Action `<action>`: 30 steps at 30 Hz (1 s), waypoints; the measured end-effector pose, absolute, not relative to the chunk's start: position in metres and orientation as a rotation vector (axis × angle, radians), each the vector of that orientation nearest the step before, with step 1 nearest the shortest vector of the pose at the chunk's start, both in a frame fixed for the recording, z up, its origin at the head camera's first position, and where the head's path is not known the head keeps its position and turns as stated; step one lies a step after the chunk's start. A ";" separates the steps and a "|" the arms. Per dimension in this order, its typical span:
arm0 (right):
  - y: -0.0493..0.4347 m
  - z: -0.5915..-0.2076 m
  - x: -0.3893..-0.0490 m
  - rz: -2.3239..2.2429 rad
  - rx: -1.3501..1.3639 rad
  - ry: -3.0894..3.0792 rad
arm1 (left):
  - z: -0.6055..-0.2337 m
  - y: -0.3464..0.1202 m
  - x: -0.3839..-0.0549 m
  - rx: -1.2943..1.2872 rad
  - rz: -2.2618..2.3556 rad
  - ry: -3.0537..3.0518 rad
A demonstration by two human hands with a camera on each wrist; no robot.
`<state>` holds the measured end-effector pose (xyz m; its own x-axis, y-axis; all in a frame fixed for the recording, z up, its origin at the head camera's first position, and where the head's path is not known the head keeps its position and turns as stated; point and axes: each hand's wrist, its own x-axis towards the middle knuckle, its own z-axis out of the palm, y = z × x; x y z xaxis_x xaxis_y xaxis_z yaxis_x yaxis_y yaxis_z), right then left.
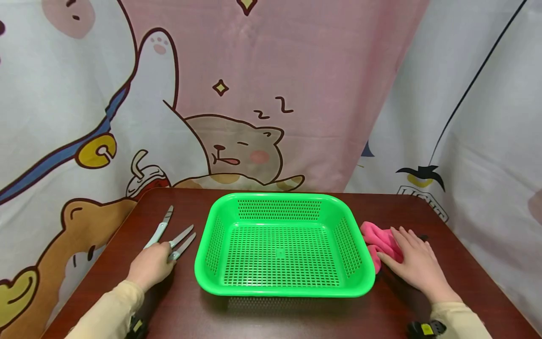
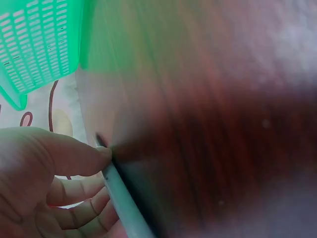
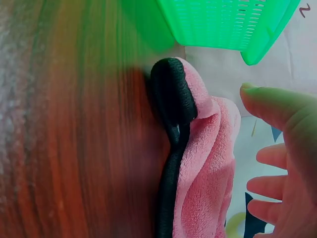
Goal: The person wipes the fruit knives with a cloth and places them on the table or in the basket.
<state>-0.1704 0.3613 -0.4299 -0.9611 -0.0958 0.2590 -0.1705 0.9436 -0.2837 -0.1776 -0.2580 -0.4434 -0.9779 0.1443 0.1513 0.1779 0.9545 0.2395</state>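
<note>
My left hand (image 1: 150,264) pinches a small knife (image 1: 182,248) by its pale blue-green handle (image 2: 128,206), with the thumb over it and the fingers curled beneath. A second pale-handled knife (image 1: 182,236) lies close alongside, its handle partly hidden by the hand. Farther left is a pale-handled utensil (image 1: 160,230) with a slotted blade. Over a crumpled pink cloth (image 1: 381,241) my right hand (image 1: 417,263) spreads its fingers. In the right wrist view a gap shows between those fingers and the cloth. Against the cloth lies a black object (image 3: 173,94) with a long rounded head and slim handle.
A green perforated plastic basket (image 1: 279,291) stands between the hands, its right rim close to the cloth. The dark red-brown table (image 1: 271,320) ends at the back against a printed curtain (image 1: 313,94).
</note>
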 end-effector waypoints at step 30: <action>0.350 -0.430 -0.190 0.377 0.199 -3.019 | -0.367 -0.242 -0.185 -0.219 -1.065 -2.814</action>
<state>-0.1903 0.3504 -0.4304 -0.9872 -0.1176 0.1077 -0.1405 0.9610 -0.2381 -0.1853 -0.2420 -0.3672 -0.9817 0.0909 0.1675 0.1790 0.7410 0.6472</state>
